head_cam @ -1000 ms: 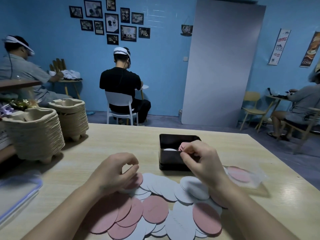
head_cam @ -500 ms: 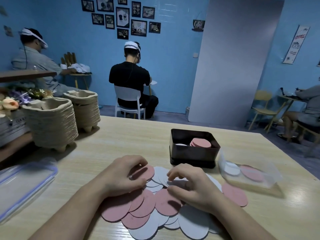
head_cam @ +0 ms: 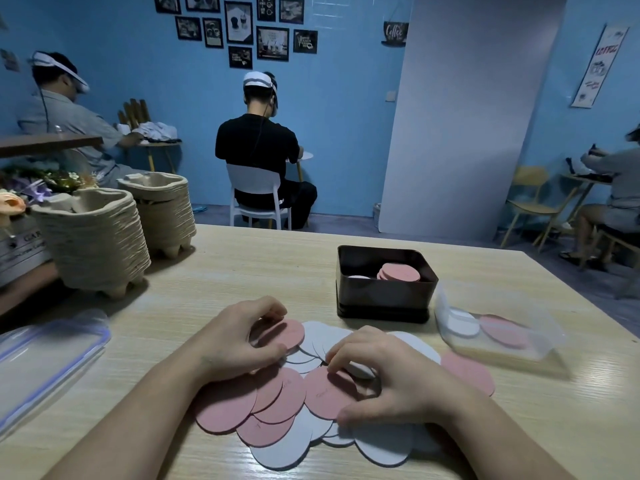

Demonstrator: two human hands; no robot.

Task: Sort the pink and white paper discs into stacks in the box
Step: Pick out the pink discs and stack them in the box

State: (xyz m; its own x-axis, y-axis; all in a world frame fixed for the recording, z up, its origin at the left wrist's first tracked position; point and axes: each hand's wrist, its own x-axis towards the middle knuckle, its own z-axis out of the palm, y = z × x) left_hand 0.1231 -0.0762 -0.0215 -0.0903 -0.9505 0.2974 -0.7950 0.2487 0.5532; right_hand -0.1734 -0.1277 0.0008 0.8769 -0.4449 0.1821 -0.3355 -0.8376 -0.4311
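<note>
A pile of pink discs [head_cam: 225, 407] and white discs [head_cam: 381, 448] overlaps on the wooden table in front of me. My left hand [head_cam: 235, 341] curls over one pink disc [head_cam: 282, 336] at the pile's far edge, with fingers above it and the thumb below. My right hand [head_cam: 391, 382] rests on the pile's middle, its curled fingertips pinching the edge of another pink disc [head_cam: 322, 396]. Beyond the pile stands the dark box [head_cam: 381, 299]. It holds a pink stack [head_cam: 398, 271] on the right and a low white stack [head_cam: 358, 277] on the left.
A clear plastic tub [head_cam: 498, 344] with one white and one pink disc sits right of the pile. Its clear lid [head_cam: 45, 358] lies at the left. Two stacks of pulp trays [head_cam: 93, 240] stand at the back left. People sit at other tables beyond.
My right hand has come back from over the box to the pile, and a pink disc now tops the box's stack. My left hand stayed on its pink disc.
</note>
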